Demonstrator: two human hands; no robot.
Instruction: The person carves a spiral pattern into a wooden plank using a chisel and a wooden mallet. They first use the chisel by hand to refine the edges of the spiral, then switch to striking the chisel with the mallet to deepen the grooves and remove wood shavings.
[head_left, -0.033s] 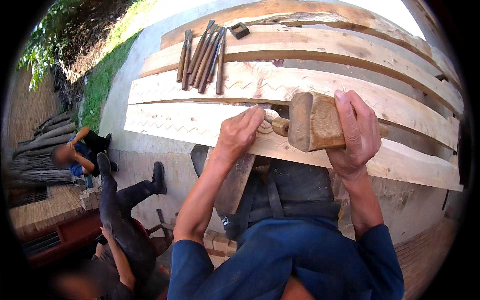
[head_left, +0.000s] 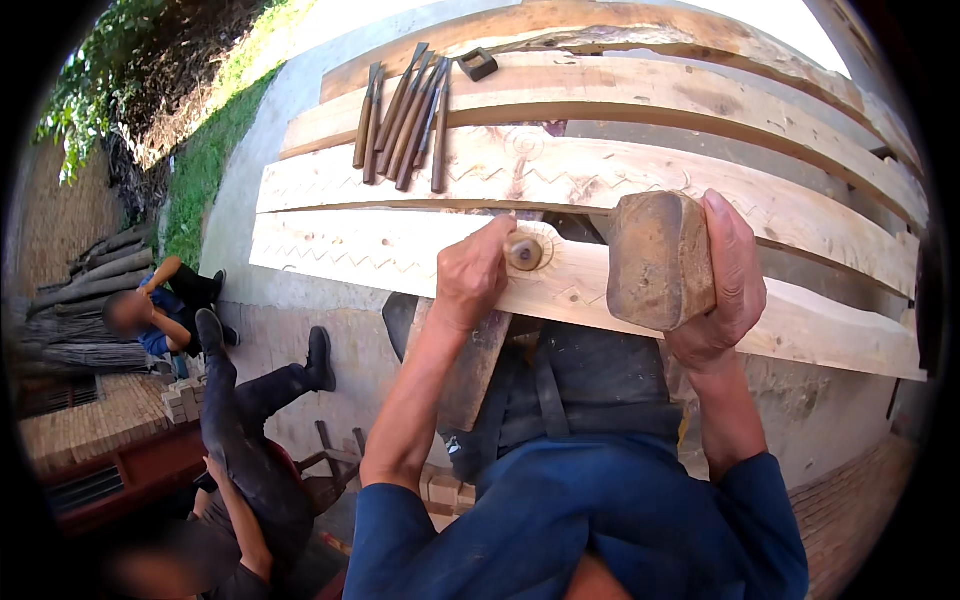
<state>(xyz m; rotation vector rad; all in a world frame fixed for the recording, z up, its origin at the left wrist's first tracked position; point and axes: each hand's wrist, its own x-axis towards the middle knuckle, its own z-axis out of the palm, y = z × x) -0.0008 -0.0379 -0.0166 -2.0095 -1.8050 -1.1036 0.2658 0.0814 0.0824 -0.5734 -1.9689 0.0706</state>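
Your left hand has its fingers curled narrow around a hand tool; only the rounded butt of the wooden handle shows just right of your knuckles, so you can't tell which tip it carries. That butt faces up at you, which puts the tool's long axis nearly along your line of sight; its exact tilt can't be read. Your right hand is wrapped around a wooden mallet, its grip hidden behind the blocky head. The head sits left of those right fingers and to the right of the butt, with a gap between them; the left hand is much the nearer to the butt.

Around the tool, just right of your left fingers, part of a carved rosette shows on the near board, which runs crosswise under both hands. Beyond your left fingertips lies a second board with carved zigzags. Farther off and left of them, a bunch of loose tools rests across the boards, a dark square ring near its far end.
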